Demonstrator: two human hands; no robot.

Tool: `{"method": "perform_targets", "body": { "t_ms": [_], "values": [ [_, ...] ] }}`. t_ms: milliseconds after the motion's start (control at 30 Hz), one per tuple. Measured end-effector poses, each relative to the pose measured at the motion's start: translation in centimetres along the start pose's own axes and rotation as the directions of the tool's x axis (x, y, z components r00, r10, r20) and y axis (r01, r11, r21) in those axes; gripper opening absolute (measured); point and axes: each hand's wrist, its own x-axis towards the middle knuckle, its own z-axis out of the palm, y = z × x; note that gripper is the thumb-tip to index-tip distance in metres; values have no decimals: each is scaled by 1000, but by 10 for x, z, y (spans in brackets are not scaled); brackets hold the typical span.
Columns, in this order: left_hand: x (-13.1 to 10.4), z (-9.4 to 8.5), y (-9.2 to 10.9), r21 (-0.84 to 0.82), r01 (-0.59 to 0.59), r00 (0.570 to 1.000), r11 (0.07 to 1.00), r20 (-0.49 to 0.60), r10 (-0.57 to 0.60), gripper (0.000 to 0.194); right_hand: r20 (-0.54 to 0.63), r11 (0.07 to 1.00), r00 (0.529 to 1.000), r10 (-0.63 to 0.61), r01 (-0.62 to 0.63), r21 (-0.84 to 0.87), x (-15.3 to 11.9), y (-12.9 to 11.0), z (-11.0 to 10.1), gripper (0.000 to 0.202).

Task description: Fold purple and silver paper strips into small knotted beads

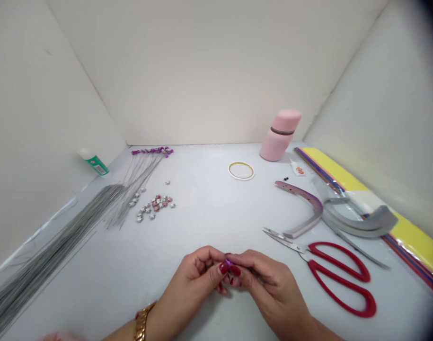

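Observation:
Near the front middle of the table, my left hand (pixel 195 284) and my right hand (pixel 273 284) meet fingertip to fingertip. Between their pinched thumbs and fingers is a small purple piece (pixel 229 262), mostly covered by the fingers, so its exact shape is hidden. Small silver and pink stars (pixel 161 203) lie in a loose group to the left, beyond my left hand. Red-handled scissors (pixel 304 249) rest to the right of my right hand, blades half crossed and pointing left. Behind them lie curved strips of purple-silver paper (pixel 313 203).
Thin wires (pixel 70 241) run along the left side, some tipped with purple stars (pixel 152 151). A green-and-white bottle (pixel 95 163) is at the left wall. Farther back are a tape ring (pixel 241 171), a pink flask (pixel 278 135) and a small glue bottle (pixel 297 169). Coloured sheets (pixel 411 227) line the right.

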Motion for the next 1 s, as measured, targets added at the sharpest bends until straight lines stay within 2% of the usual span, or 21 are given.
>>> {"method": "perform_targets", "body": {
  "t_ms": [200, 333, 400, 500, 600, 667, 733, 867, 933, 1000],
  "values": [
    [2, -1, 0, -93, 47, 999, 995, -19, -49, 19, 14, 999, 999, 41, -42, 28, 1, 1, 2, 19],
    [2, -2, 1, -71, 79, 997, 994, -17, -80, 24, 11, 1000, 1000, -3, 3, -8, 0, -1, 1, 17],
    [2, -2, 1, -29, 70, 997, 997, -10, -70, 29, 35, 998, 999, 5, -7, 56, 2, -4, 1, 15],
    [-2, -2, -1, 96, -12, 999, 995, -29, 15, 30, 68, 952, 983, 170, -182, 247, 4, -8, 4, 13],
    [-5, -3, -7, 209, -127, 986, 970, -78, 146, 17, 83, 813, 907, 413, -408, 416, 5, -9, 8, 21],
    [-6, -3, -8, 284, -190, 974, 940, -64, 216, 14, 108, 731, 865, 491, -476, 490, 5, -8, 10, 28],
    [-7, -4, -7, 377, -221, 969, 899, -18, 246, 14, 137, 692, 853, 503, -493, 528, 5, -8, 11, 32],
    [-6, -3, 1, 545, -254, 957, 799, 24, 288, 18, 179, 684, 856, 485, -499, 532, 5, -7, 11, 35],
    [-6, -4, 3, 574, -271, 951, 773, 37, 306, 18, 186, 681, 855, 484, -502, 533, 5, -8, 11, 36],
    [-6, -4, 3, 555, -263, 953, 789, 25, 301, 16, 185, 676, 852, 490, -506, 536, 6, -8, 11, 36]
  ]
}}
